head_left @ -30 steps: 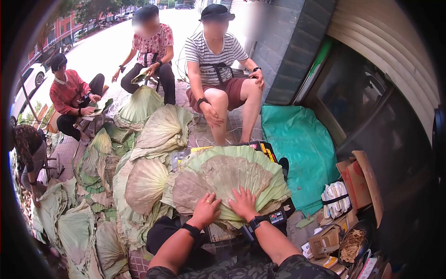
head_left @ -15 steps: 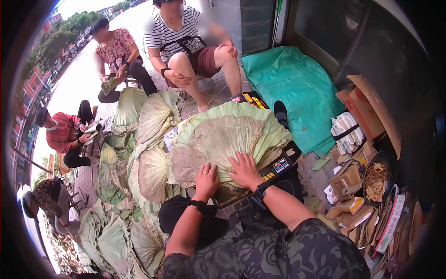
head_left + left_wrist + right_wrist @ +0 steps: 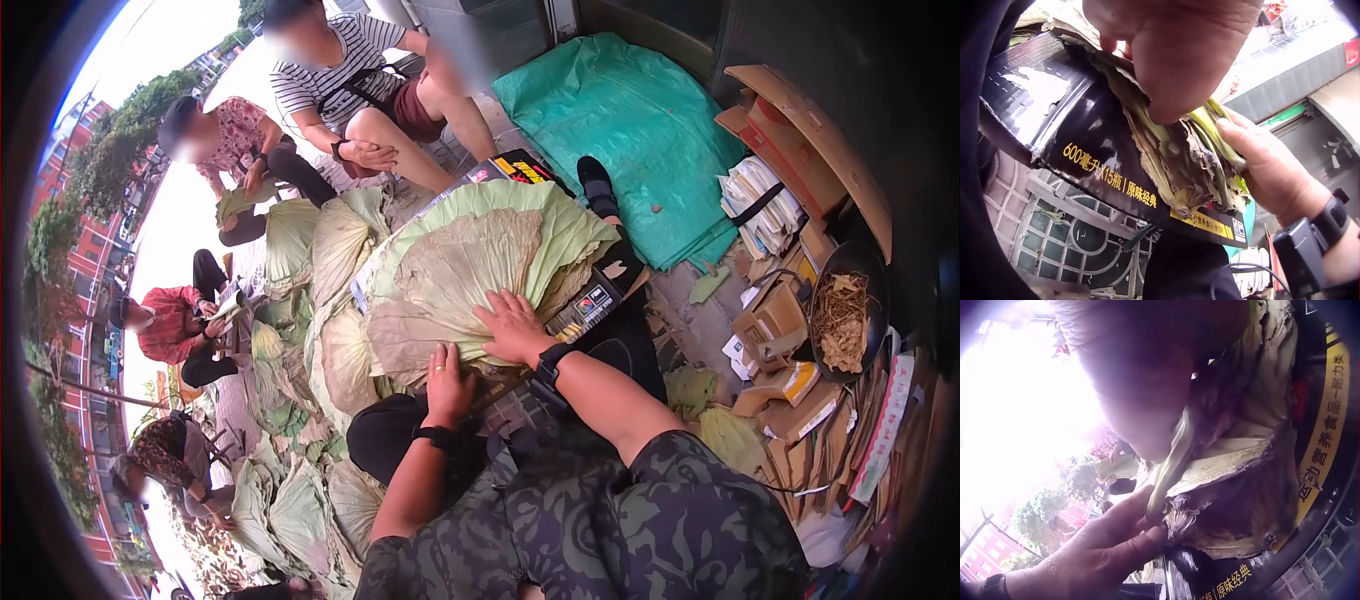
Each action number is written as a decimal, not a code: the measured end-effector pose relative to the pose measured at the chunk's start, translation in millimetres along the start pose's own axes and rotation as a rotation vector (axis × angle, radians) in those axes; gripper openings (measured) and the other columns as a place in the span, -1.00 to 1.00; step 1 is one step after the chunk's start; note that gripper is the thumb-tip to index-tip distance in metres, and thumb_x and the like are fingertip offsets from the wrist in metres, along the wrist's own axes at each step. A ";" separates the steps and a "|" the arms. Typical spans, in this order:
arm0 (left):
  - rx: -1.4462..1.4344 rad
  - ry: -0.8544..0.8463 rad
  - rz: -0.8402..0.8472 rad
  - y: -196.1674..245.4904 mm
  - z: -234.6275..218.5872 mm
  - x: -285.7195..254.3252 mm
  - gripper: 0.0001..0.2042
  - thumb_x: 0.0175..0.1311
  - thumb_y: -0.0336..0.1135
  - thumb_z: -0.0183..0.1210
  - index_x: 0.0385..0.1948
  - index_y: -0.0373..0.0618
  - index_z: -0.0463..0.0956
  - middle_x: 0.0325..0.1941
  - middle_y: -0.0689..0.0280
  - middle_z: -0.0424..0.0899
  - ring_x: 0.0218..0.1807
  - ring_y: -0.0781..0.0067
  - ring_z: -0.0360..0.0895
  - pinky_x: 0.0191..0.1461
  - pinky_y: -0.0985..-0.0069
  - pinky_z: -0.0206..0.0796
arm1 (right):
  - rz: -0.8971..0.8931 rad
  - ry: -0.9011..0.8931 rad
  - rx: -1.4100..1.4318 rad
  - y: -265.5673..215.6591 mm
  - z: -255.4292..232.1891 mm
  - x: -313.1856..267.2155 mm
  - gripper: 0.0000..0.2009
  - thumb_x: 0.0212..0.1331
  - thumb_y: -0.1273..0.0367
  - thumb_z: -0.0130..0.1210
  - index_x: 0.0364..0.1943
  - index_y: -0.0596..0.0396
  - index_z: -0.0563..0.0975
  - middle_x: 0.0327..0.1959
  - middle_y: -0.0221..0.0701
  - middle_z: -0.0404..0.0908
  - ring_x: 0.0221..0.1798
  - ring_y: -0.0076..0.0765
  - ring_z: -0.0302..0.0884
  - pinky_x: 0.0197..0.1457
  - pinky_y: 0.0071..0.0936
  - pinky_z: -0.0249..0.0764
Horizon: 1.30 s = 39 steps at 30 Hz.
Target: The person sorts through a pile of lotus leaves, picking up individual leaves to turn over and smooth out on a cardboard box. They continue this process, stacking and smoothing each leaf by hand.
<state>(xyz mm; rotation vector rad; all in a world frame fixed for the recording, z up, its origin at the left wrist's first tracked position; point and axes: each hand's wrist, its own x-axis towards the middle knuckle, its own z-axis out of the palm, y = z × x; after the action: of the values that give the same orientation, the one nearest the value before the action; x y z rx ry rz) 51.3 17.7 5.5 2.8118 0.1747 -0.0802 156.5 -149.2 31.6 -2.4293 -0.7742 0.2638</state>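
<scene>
A stack of large dried lotus leaves (image 3: pixel 455 270), brown on top with pale green ones beneath, lies spread in front of me on a black printed carton (image 3: pixel 590 305). My left hand (image 3: pixel 447 388) rests at the stack's near edge, with its fingers over the brown leaf. To the right of it, my right hand (image 3: pixel 515 328) lies on the leaves with its fingers spread and extended. In the left wrist view, folded leaf bases (image 3: pixel 1179 162) hang over the carton's side, beside both thumbs. The left hand (image 3: pixel 1104 550) touches the stem end of the stack in the right wrist view.
More leaf piles (image 3: pixel 300 510) cover the ground to the left. Several people sit or bend there, one in a striped shirt (image 3: pixel 345 75) opposite me. A green tarp (image 3: pixel 630 140) lies at the back right, near flattened cardboard (image 3: pixel 810 430) and a black pan (image 3: pixel 848 320).
The head view has tilted down and turned, so the surroundings shift. Both hands stay on the leaf stack; the left hand now sits closer to its near edge.
</scene>
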 end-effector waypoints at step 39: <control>-0.173 0.024 -0.180 21.9 -2.3 0.1 -0.38 -0.07 -0.34 0.16 0.14 -0.19 0.19 0.25 -0.06 0.13 0.22 -0.13 0.15 0.15 0.21 0.23 | -0.191 -0.191 -0.210 15.7 -10.2 13.7 -0.16 -0.38 0.17 0.31 0.16 0.04 0.22 0.24 -0.02 0.10 0.28 0.14 0.01 0.31 -0.12 0.00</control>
<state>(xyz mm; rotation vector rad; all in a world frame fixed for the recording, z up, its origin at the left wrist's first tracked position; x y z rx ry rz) 54.2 -2.1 14.6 2.6195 0.4195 -0.0693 178.5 -156.5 30.7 -2.5265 -1.1636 0.3581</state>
